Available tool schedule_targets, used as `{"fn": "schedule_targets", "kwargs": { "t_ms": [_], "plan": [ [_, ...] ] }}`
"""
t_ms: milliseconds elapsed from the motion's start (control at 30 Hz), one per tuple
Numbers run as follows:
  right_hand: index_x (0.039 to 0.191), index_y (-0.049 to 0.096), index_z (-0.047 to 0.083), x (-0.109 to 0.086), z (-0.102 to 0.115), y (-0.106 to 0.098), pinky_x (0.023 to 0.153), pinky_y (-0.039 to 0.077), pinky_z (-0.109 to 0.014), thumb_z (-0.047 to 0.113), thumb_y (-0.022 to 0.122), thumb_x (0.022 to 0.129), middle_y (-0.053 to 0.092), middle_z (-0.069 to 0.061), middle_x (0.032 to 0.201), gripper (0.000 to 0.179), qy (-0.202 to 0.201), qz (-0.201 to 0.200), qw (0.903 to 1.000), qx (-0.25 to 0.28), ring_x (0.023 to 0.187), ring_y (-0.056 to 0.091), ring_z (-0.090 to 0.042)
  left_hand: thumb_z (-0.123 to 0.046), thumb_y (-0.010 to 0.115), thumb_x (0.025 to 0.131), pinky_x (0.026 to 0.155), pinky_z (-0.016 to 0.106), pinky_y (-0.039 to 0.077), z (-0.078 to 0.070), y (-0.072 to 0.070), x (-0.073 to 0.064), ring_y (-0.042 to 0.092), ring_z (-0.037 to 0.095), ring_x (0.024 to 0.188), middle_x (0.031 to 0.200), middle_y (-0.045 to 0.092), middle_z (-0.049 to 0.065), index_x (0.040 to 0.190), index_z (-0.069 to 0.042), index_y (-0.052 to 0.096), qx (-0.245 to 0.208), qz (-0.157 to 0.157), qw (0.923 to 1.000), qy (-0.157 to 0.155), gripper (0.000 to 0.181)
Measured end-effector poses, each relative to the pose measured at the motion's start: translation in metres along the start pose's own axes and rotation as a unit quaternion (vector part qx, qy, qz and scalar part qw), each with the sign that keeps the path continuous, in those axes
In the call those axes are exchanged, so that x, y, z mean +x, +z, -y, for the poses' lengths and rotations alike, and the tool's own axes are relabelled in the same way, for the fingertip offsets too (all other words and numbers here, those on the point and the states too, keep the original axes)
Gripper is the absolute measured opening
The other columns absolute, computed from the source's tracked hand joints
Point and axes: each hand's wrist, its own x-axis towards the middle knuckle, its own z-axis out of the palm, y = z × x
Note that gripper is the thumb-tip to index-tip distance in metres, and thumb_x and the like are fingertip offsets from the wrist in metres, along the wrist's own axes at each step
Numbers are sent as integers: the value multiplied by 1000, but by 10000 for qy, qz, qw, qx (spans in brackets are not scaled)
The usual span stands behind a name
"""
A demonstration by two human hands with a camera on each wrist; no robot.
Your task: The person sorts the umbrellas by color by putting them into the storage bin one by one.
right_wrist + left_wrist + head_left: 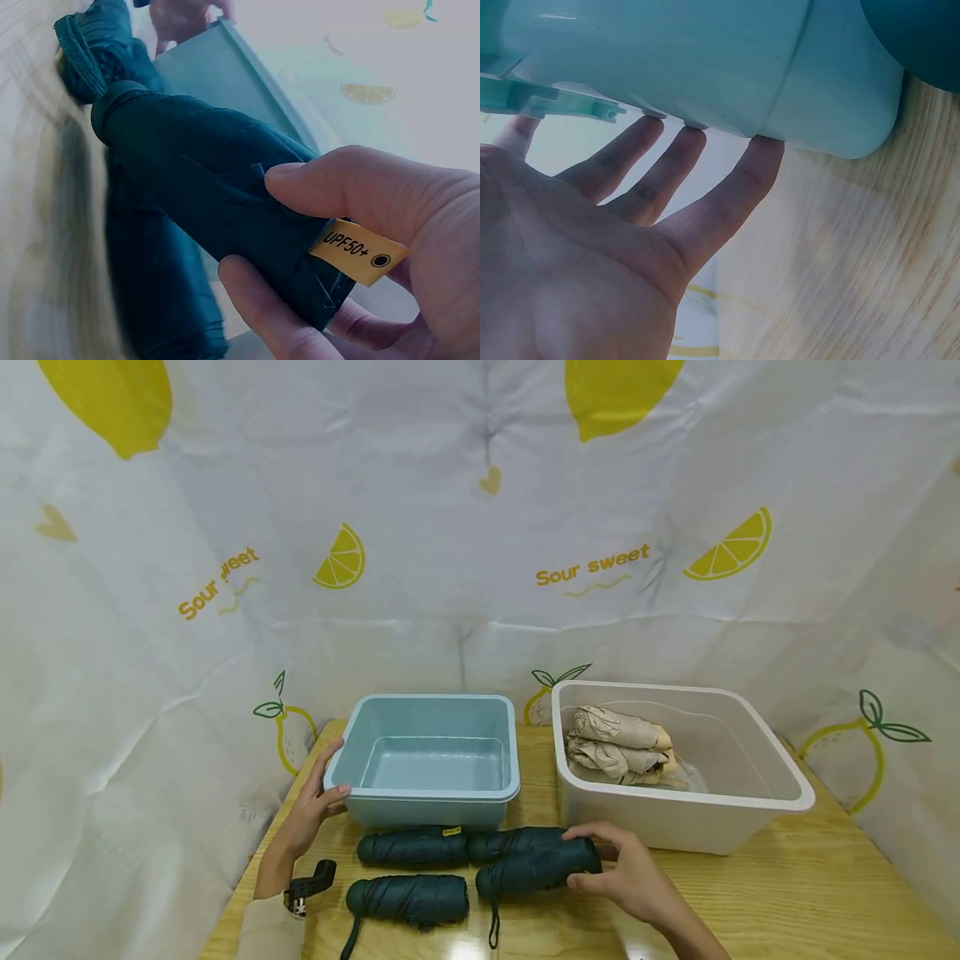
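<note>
A dark green folded umbrella (536, 868) with a wrist strap is gripped near its right end by my right hand (626, 872). In the right wrist view, thumb and fingers are around the umbrella (202, 165), beside a yellow "UPF50+" tag (356, 251). It is tilted, over another green umbrella (517, 841). Two more green umbrellas (412, 847) (412, 897) lie to the left. My left hand (303, 814) is at the left side of the light blue bin (435, 793). Its fairly straight fingers (724, 195) touch the outer wall in the left wrist view.
A white bin (675, 814) stands at the right, with beige folded umbrellas (618, 743) inside at its left end. The light blue bin holds nothing visible. Both stand on a wooden table (795, 877) before a lemon-printed curtain (450, 568).
</note>
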Motion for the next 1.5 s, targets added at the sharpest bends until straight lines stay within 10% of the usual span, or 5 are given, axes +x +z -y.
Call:
{"fn": "schedule_targets", "kwargs": {
  "t_ms": [367,667,1500],
  "plan": [
    [123,68,3,6,18,1,70,60,-33,10,86,80,60,-29,130,47,-112,-238,9996,-46,97,74,-19,-14,46,106,96,63,50,1,-1,1,50,25,135,168,13,21,166,-25,11,13,40,10000,90,70],
    [127,67,2,11,36,-2,72,61,-36,10,85,81,56,-30,137,51,145,-287,9992,255,102,74,-24,-14,45,105,95,64,50,2,0,1,33,53,141,169,9,19,166,-26,11,-55,-20,10000,62,70],
    [130,62,-4,21,66,8,74,61,-37,5,82,83,62,-24,130,52,-139,-263,9960,848,98,75,-17,-14,45,105,96,63,50,1,-1,0,32,54,142,169,7,21,166,-26,9,-141,77,9998,78,72]
  ]
}}
